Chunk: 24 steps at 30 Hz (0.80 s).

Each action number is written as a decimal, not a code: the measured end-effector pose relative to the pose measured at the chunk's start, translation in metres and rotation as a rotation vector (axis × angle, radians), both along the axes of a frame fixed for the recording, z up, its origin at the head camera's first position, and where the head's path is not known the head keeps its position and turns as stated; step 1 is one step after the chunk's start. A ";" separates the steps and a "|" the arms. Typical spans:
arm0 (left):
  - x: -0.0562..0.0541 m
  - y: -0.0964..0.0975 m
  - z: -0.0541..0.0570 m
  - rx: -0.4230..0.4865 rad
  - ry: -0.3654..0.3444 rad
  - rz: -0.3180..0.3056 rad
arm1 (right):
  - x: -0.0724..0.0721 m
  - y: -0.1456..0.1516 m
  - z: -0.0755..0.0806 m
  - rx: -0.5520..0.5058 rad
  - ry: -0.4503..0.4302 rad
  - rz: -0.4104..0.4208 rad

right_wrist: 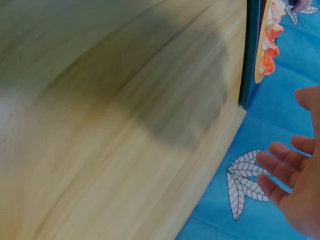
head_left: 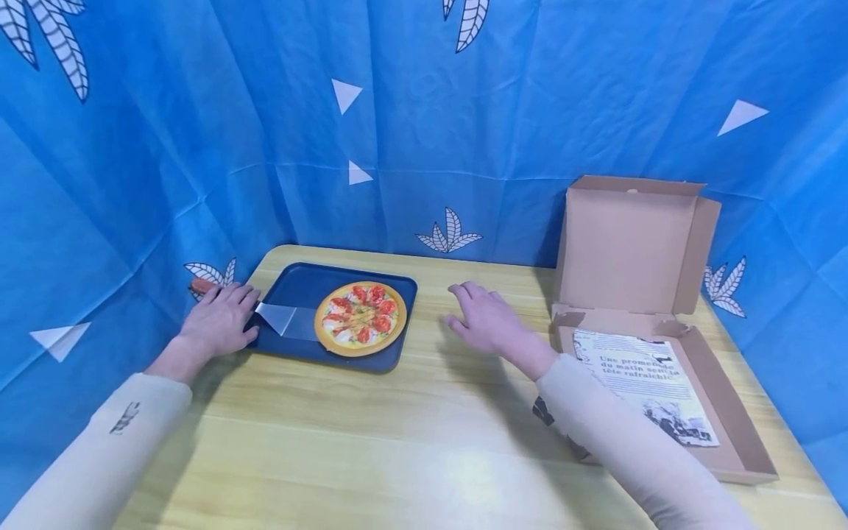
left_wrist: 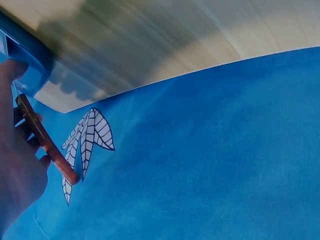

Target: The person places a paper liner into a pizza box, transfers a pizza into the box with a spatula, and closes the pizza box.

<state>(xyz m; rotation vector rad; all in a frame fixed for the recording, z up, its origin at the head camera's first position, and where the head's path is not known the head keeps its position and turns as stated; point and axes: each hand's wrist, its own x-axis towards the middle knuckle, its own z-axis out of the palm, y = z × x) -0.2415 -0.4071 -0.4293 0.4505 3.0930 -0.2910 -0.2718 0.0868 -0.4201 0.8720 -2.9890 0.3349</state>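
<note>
My left hand (head_left: pixel 217 318) lies over the wooden handle (left_wrist: pixel 47 140) of a pizza server. In the left wrist view the fingers (left_wrist: pixel 22 131) reach behind that handle, and the thumb (left_wrist: pixel 15 70) stands apart from it. The server's flat metal blade (head_left: pixel 277 318) points across a dark blue tray (head_left: pixel 298 278) toward a round pizza (head_left: pixel 361 318) topped with red and white pieces. My right hand (head_left: pixel 486 320) hovers to the right of the tray, holding nothing. Its fingers (right_wrist: pixel 282 160) are spread and slightly bent in the right wrist view.
A cardboard pizza box (head_left: pixel 632 250) stands with its lid raised at the right of the wooden table (head_left: pixel 371 442). Printed paper (head_left: pixel 636 368) lines its base, partly covered by my right sleeve (head_left: pixel 623 419). A blue patterned cloth (head_left: pixel 424 110) hangs behind the table and along both sides.
</note>
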 end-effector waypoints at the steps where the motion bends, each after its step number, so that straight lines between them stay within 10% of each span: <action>1: -0.001 0.000 0.000 -0.003 0.001 -0.002 | 0.000 -0.002 -0.002 0.003 -0.008 -0.002; 24: -0.012 -0.008 -0.005 -0.099 0.067 -0.118 | 0.010 -0.060 -0.026 0.065 -0.157 -0.005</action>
